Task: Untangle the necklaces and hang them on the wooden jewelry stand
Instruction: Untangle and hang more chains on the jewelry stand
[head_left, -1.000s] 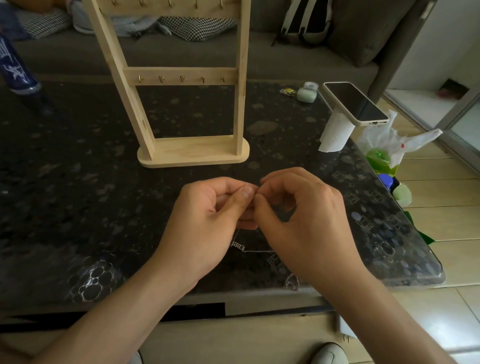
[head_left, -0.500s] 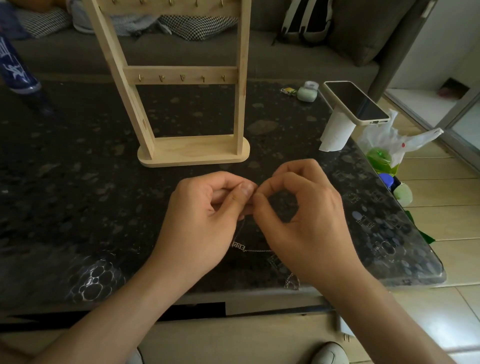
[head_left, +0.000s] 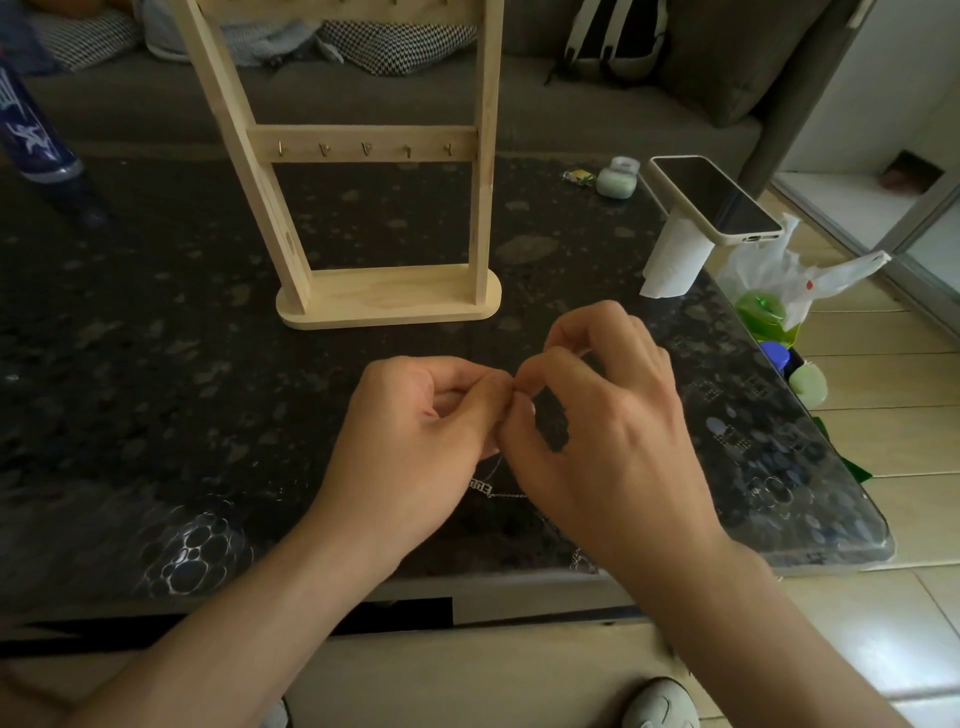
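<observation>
I am pinching the fine necklace (head_left: 487, 486) chain with the curled fingers of my left hand (head_left: 410, 441) and right hand (head_left: 597, 431), tips meeting just above the tabletop (head_left: 156, 364). Its lettered pendant is showing below my hands, in front of the wooden jewelry stand (head_left: 389, 301).

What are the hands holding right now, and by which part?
Both the left hand and right hand pinch the necklace by its thin chain, above the lettered pendant.
</observation>
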